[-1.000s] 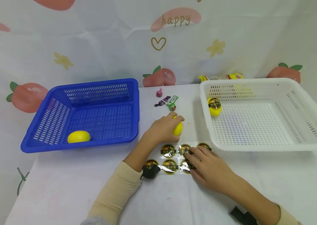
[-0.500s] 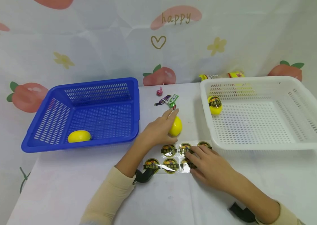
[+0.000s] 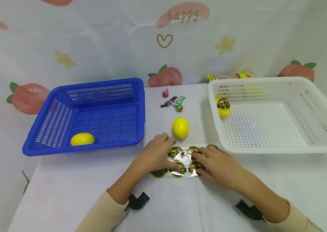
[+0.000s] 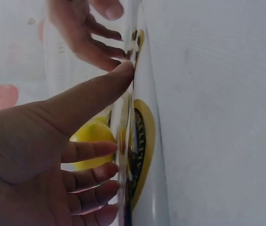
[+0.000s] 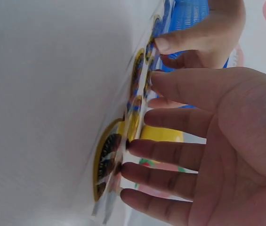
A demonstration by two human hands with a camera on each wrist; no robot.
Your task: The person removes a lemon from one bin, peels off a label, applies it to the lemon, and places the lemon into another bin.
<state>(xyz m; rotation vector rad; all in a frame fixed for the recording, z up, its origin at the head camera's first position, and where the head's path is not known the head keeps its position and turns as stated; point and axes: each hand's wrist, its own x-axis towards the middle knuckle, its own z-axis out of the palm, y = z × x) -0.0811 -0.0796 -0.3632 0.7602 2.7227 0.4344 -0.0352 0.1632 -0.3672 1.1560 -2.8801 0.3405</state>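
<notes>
A clear sheet of round black-and-gold stickers [image 3: 177,154] lies flat on the white tablecloth. My left hand [image 3: 156,154] rests at its left part, thumb and fingers spread; the left wrist view shows the thumb and fingertips at the sheet [image 4: 144,146]. On the right part of the sheet lie the fingertips of my right hand [image 3: 221,169], covering some stickers. In the right wrist view those fingers [image 5: 170,149] are extended, with nothing gripped. Just beyond the sheet a yellow lemon [image 3: 180,128] sits by itself, apart from both hands.
To the left stands a blue basket [image 3: 85,149] with one lemon [image 3: 82,139]. A white basket [image 3: 282,150] on the right holds a lemon with a sticker [image 3: 224,111]. Wrapped candies, including a green lollipop [image 3: 179,108], lie behind the free lemon. Yellow packets [image 3: 244,75] lie behind the white basket.
My left hand has let go of the lemon and come back toward me onto the sticker sheet. The lemon stays on the table. My right hand has barely moved.
</notes>
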